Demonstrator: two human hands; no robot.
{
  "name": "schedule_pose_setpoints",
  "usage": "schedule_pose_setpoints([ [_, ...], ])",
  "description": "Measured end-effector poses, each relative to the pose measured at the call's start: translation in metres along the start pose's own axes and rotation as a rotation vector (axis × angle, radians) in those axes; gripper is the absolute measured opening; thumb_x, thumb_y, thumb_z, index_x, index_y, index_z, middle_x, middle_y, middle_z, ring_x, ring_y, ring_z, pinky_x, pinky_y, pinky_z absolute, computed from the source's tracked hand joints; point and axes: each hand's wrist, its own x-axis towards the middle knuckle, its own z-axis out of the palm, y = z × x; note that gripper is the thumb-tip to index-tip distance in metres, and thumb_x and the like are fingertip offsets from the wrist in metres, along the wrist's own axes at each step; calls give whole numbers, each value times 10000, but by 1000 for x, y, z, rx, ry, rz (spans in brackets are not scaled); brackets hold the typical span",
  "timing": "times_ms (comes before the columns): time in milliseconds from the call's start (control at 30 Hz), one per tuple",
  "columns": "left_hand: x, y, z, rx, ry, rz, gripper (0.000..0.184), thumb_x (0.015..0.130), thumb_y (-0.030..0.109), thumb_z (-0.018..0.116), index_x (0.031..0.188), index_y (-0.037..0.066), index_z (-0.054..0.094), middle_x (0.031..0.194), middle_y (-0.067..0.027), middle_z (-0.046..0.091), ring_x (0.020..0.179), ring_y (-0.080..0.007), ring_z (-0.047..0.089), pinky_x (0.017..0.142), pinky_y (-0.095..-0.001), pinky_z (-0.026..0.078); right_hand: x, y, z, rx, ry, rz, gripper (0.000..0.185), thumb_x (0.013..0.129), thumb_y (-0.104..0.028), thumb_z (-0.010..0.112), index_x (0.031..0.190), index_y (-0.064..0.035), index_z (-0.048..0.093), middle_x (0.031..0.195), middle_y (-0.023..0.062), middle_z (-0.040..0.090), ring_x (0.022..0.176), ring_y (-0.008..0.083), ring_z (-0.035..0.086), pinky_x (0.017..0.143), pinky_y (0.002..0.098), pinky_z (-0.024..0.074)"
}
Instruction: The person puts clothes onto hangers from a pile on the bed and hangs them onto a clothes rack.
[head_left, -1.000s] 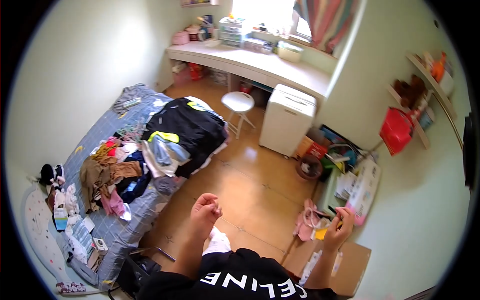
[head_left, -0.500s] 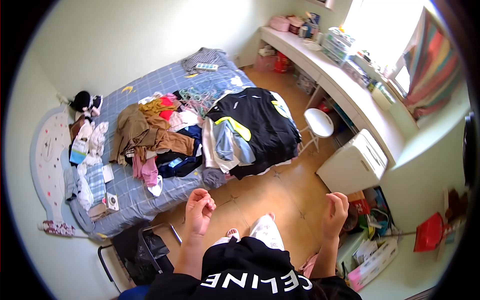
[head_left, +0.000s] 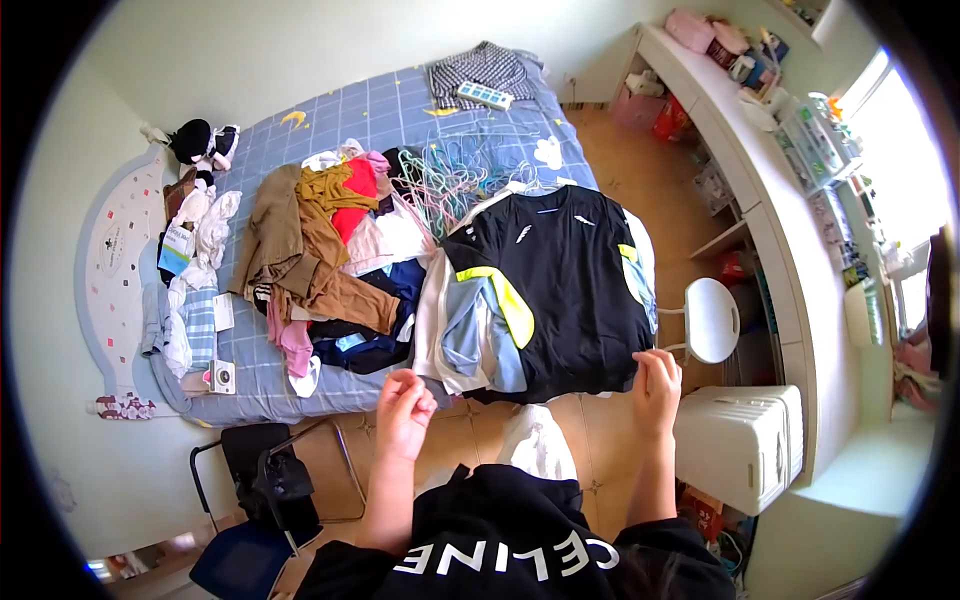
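Observation:
My left hand (head_left: 404, 412) is raised in front of the bed, its fingers curled in and the thumb pressed against them. Nothing shows in it. On the other side, my right hand (head_left: 657, 390) is held up with bent fingers drawn together, also without anything visible in it. It appears beside the lower right corner of a black shirt (head_left: 570, 290) with yellow trim, laid flat on the bed; contact is not clear. Under the shirt's left side lie light blue and white garments (head_left: 455, 330). Several hangers (head_left: 450, 190) are tangled behind it.
The bed (head_left: 330, 115) also carries a heap of mixed clothes (head_left: 320, 240) and a checked garment (head_left: 480, 70). To the right stand a white stool (head_left: 712, 320), a white suitcase (head_left: 740, 440) and a long desk (head_left: 745, 150). A black chair (head_left: 250, 540) is at lower left.
My view has turned right and I have come closer to the bed. Both hands keep their curled shape, and the right one now appears beside the black shirt's corner.

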Motion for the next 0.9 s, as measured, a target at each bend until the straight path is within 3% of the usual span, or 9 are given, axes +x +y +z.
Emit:
schedule_pose_setpoints([
  [233,159,-106,48,71,193,-162,188,908,0,544,1087,52,558,835,2,515,629,-100,472,591,-251,410,159,134,122,234,-242,124,116,813,49,545,883,-2,622,851,147,612,804,321,606,722,343,481],
  [433,291,-187,50,54,298,-347,173,902,29,561,1073,50,576,766,-21,535,598,-99,517,580,-229,461,273,251,319,206,-341,-12,105,824,-40,583,910,-19,639,925,142,616,907,335,597,800,400,481],
  [533,349,-217,46,3,344,-403,175,899,56,580,1072,82,589,783,2,551,652,-88,543,637,-224,483,324,283,404,124,-368,-82,171,848,-129,588,984,-42,645,1000,132,614,965,333,573,837,419,463],
  [600,380,-226,53,33,357,-412,161,917,80,560,1075,89,588,792,10,555,697,-83,555,683,-232,490,346,296,452,52,-419,-24,210,849,-115,592,1032,-19,631,1004,144,611,1002,351,553,876,411,451],
  [767,424,-247,67,-4,321,-416,222,947,109,504,1159,88,567,959,-19,609,840,-107,570,779,-263,472,366,295,500,-206,-473,-61,156,833,-154,625,966,-83,668,933,75,616,985,281,548,830,404,451],
  [867,442,-251,86,64,296,-396,296,943,123,510,1235,83,539,1112,-43,611,941,-128,583,834,-273,462,377,291,490,-147,-395,-214,117,829,-175,625,919,-115,670,885,33,606,930,246,546,791,389,428],
  [900,449,-250,92,94,259,-390,393,933,140,529,1320,85,482,1242,-63,562,1048,-150,565,884,-286,443,381,284,481,-20,-369,-185,96,823,-168,632,885,-105,669,838,33,602,904,246,551,775,388,411],
])
